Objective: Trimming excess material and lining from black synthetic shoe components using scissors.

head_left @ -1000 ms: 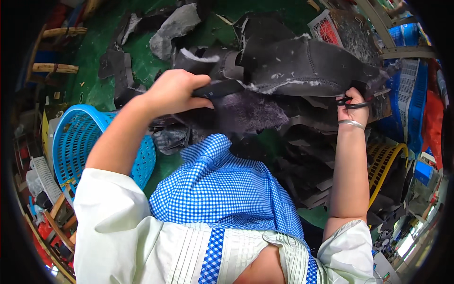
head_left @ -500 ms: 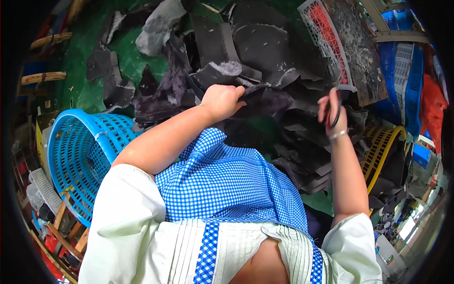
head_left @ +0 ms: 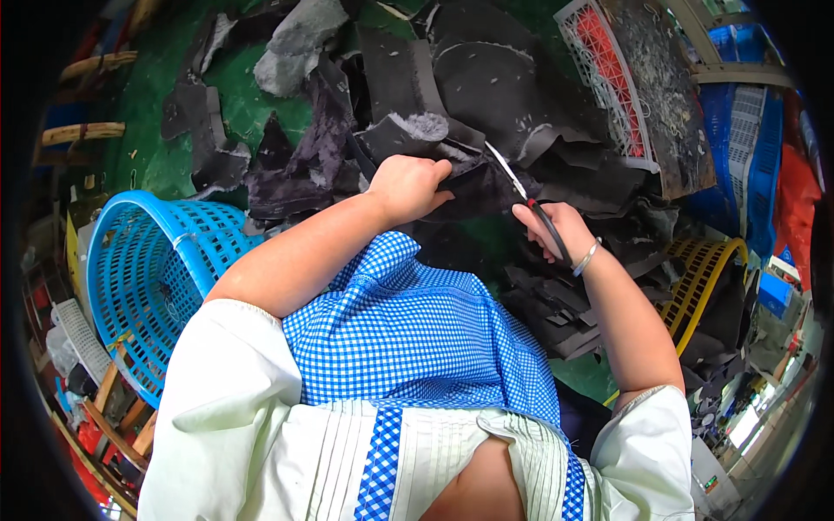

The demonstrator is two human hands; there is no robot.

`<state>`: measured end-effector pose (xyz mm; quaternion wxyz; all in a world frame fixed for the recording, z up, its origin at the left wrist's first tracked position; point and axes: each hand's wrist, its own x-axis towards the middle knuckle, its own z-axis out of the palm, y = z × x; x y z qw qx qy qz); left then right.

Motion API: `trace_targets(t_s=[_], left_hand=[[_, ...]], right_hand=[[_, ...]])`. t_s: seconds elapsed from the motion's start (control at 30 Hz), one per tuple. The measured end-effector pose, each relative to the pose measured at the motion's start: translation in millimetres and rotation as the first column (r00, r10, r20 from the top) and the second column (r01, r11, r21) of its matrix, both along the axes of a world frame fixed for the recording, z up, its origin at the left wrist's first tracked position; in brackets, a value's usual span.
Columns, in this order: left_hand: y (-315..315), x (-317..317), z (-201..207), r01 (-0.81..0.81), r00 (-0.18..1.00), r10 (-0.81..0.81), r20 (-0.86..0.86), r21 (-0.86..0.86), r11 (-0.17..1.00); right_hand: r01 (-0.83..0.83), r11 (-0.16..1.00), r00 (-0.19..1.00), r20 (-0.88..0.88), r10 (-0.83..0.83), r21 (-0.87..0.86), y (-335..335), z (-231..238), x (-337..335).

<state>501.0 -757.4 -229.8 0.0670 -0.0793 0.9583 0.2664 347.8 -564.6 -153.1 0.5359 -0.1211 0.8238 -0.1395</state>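
Note:
My left hand (head_left: 408,187) is closed on the near edge of a dark, fleece-backed sheet (head_left: 473,187), its fingertips partly turned away from view. In my right hand (head_left: 560,233) is a pair of scissors (head_left: 549,224) with black handles. Their bright blades point up and left, over the dark sheet just right of my left hand. Whether the blades touch the sheet, I cannot tell. A larger dark grey sheet (head_left: 482,82) and several scraps with grey fluff lie beyond my hands, and a pale fluffy piece (head_left: 300,43) rests at the far left of them.
The green work surface (head_left: 156,143) shows among the scraps. At left stands a blue slatted basket (head_left: 130,204); at right, a yellow basket (head_left: 705,273). A red and grey plastic rack (head_left: 608,82) lies by a worn board (head_left: 660,95). Layered dark offcuts (head_left: 565,313) hang near my right forearm.
My right hand has swung left and nearer to me, bringing the scissors over the dark sheet, with the blades now plainly seen. My left hand has stayed almost in place.

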Motion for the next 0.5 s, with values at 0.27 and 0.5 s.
trace_targets(t_s=[0.27,0.5], left_hand=[[-10,15,17,-0.072,0.993,0.013,0.116,0.516,0.854],[-43,20,8,-0.382,0.796,0.500,-0.340,0.358,0.852]], right_hand=[[0.566,0.671,0.810,0.172,-0.561,-0.479,3,-59,36],[0.242,0.759,0.891,-0.171,-0.421,-0.605,20,-75,88]])
